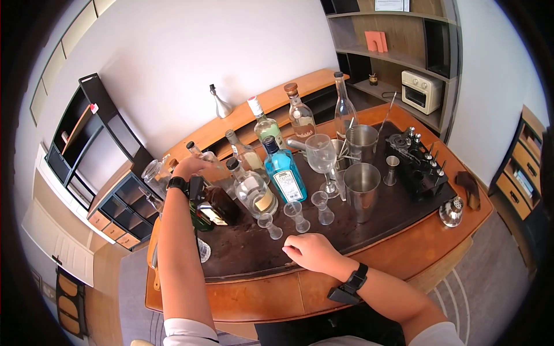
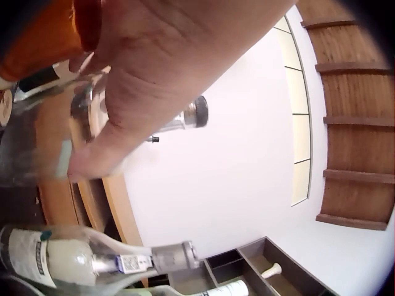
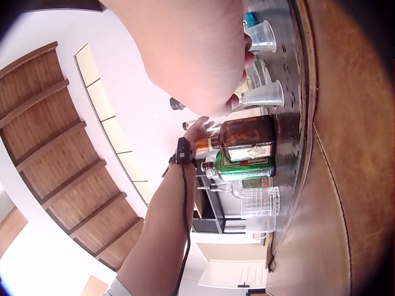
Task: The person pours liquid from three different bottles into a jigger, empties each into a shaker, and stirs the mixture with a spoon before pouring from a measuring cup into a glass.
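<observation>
My left hand (image 1: 195,166) reaches in among the bottles at the table's left. In the left wrist view its thumb and fingers grip a clear glass bottle (image 2: 34,139) near the shoulder, partly hidden by the hand. A dark brown bottle (image 1: 218,205) stands just below that hand, beside a green bottle (image 3: 244,166). To its right are a round clear bottle (image 1: 254,193) and a blue bottle (image 1: 287,173). My right hand (image 1: 314,252) hovers by the front edge, fingers loosely curled around nothing. Small clear jiggers (image 1: 297,216) stand just beyond it.
Metal shaker tins (image 1: 362,190) and a stemmed glass (image 1: 321,155) stand centre right. A steel jigger (image 1: 391,171) and a black rack of bar tools (image 1: 424,170) are farther right. Taller bottles (image 1: 301,115) line the back. A strainer-topped shaker (image 1: 450,212) sits near the right edge.
</observation>
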The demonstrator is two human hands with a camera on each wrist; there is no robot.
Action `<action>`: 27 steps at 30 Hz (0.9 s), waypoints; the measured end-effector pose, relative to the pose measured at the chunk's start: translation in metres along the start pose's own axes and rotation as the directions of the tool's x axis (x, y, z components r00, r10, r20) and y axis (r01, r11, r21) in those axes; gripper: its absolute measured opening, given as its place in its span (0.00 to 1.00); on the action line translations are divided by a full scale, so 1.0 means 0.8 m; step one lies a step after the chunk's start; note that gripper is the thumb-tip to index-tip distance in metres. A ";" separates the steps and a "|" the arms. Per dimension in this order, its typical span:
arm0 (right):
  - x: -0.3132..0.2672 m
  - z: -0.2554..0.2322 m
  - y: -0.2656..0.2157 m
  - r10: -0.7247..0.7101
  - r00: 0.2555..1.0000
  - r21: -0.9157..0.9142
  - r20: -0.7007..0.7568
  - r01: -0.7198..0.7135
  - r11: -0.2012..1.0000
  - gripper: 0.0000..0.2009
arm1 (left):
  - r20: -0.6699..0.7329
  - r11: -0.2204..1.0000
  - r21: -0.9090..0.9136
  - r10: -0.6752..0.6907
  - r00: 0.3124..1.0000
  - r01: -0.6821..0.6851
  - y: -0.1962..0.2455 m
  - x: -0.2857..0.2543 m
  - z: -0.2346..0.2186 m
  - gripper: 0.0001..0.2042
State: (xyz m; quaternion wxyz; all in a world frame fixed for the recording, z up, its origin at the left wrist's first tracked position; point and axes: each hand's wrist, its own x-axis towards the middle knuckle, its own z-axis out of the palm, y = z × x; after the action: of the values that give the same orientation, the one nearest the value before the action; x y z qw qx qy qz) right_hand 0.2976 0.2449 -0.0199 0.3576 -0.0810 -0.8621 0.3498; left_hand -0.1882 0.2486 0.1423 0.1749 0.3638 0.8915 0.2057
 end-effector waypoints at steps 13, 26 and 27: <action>0.001 -0.002 -0.004 0.027 1.000 -0.001 0.013 -0.027 1.000 0.07 | -0.384 0.748 -0.391 0.397 0.834 -0.536 0.063 -0.084 -0.093 0.32; 0.000 -0.004 -0.013 0.144 0.987 0.048 0.075 -0.148 0.988 0.09 | -0.660 -0.242 -0.730 0.490 0.569 -0.639 0.079 -0.294 -0.039 0.47; -0.001 -0.003 -0.016 0.137 0.987 0.067 0.082 -0.142 0.988 0.08 | -0.632 -0.297 -0.767 0.504 0.588 -0.569 0.074 -0.309 -0.012 0.49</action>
State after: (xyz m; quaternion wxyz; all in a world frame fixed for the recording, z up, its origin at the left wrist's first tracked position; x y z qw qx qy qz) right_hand 0.3014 0.2366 -0.0105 0.3014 -0.1147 -0.8542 0.4079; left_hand 0.0082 0.1067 0.2197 0.2310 0.4979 0.2306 0.8035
